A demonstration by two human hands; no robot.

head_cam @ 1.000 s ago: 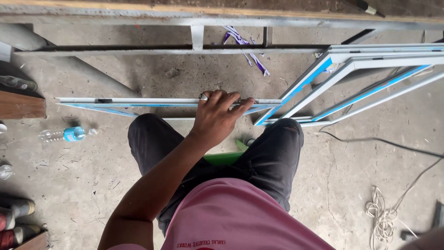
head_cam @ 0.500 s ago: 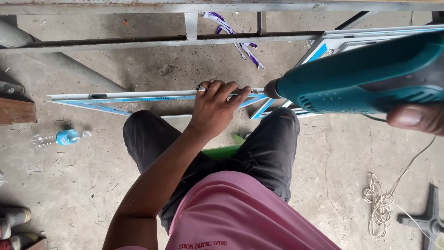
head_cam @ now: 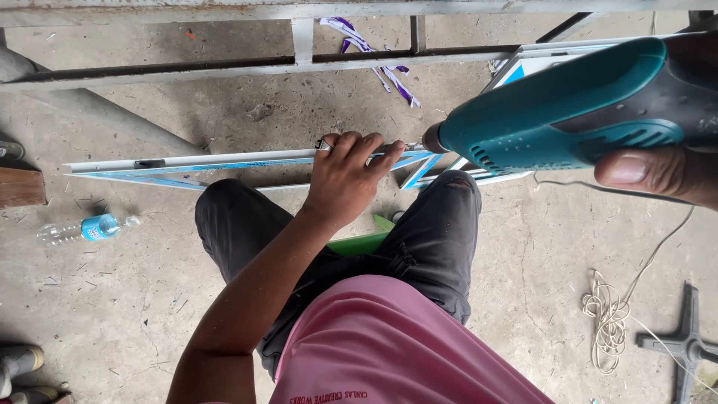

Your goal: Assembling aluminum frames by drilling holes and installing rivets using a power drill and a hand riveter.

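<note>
Teal drill (head_cam: 553, 105), gripped by right hand (head_cam: 658, 172), has neared the strip (head_cam: 224, 161) the left hand (head_cam: 344, 176) clamps.

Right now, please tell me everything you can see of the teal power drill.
The teal power drill has a plastic-looking body with dark grip panels and vent slots along its side. It lies nearly level, nose pointing left and slightly down. The right hand holds its rear, thumb along the underside. Its dark chuck tip sits close to the white frame bar, just beside the left hand gripping that bar. Whether the tip touches cannot be told.
</note>
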